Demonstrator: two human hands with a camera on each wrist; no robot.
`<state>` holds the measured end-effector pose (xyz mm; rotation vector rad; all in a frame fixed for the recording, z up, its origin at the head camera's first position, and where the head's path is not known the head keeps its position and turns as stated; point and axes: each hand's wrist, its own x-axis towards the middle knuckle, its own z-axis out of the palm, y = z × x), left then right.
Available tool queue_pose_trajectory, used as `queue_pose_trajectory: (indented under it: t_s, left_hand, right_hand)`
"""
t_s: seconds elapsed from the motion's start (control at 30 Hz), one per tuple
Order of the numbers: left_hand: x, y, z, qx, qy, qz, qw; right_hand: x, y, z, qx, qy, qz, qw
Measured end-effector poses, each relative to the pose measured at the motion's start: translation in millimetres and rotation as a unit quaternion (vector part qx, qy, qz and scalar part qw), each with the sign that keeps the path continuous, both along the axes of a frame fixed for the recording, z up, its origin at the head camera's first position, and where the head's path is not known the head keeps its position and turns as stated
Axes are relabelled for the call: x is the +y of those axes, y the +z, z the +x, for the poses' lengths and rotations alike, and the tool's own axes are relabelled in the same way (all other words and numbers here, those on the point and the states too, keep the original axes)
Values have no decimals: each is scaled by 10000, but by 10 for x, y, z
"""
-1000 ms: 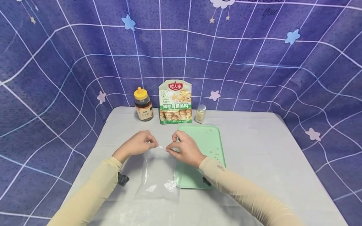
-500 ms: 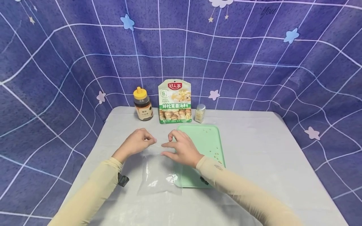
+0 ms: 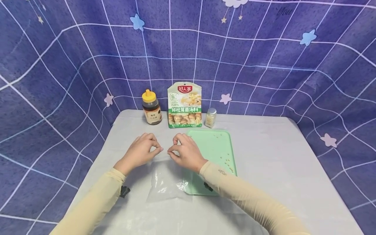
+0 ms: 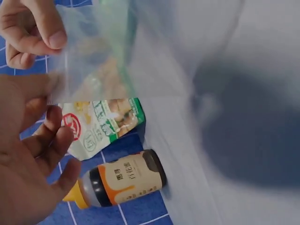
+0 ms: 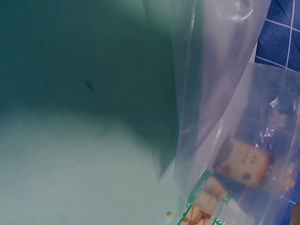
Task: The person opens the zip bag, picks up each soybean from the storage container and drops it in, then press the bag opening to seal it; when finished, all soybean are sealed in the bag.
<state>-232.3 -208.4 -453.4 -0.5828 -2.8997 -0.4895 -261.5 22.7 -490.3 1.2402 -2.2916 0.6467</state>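
A clear plastic bag (image 3: 165, 179) hangs down from both hands, its lower part above the table and overlapping the green tray's left edge. My left hand (image 3: 141, 150) pinches the bag's top edge between thumb and forefinger; its other fingers are loosely bent. Close beside it, my right hand (image 3: 188, 151) pinches the same edge with thumb and index finger. In the left wrist view the clear film (image 4: 93, 56) stretches away from both sets of fingertips. The right wrist view shows the bag's glossy side (image 5: 206, 70), but barely any of the right hand.
The green tray (image 3: 211, 143) lies under the right forearm, with several small pale bits (image 3: 228, 161) on it. Behind stand a yellow-capped dark bottle (image 3: 152, 111), an upright food pouch (image 3: 185, 106) and a small silver-lidded jar (image 3: 210, 118). Patterned blue cloth (image 3: 249, 65) surrounds the table.
The right fingers, spread apart half a second ago, have closed into a pinch on the bag's edge. The left hand keeps its pinch nearly in place. The head view has shifted slightly.
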Motion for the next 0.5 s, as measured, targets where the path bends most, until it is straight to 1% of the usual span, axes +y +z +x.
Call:
queue_pose_trajectory:
  t_s: [0.07,0.17,0.23,0.27,0.33,0.4,0.43,0.5]
  left_hand:
    - [-27,-24,-28,309,-8,-168,9994]
    - [-82,-73,-86,588,163,-299,9977]
    - [-91,-94,-101,724,195,-144,9971]
    - [-84,-100,-98,777,140,18,9969]
    - [-46,-106,-88,918,-103,409,9949]
    - [8,-108,-75,998,-460,771,9909]
    - [32,-109,-75,967,-652,899,9891]
    - [70,-118,-79,814,-935,954,9877]
  right_hand:
    - [10,-14,3,44,131,17,9999]
    - [24,-36,59,178,402,92,9990]
    - [33,-47,104,256,550,161,9980]
    - [40,-45,125,277,585,189,9977]
    - [50,-41,141,274,587,206,9977]
    - [63,-30,136,247,549,195,9980]
    - [70,-30,130,218,521,181,9982]
    - [80,-28,119,191,469,138,9986]
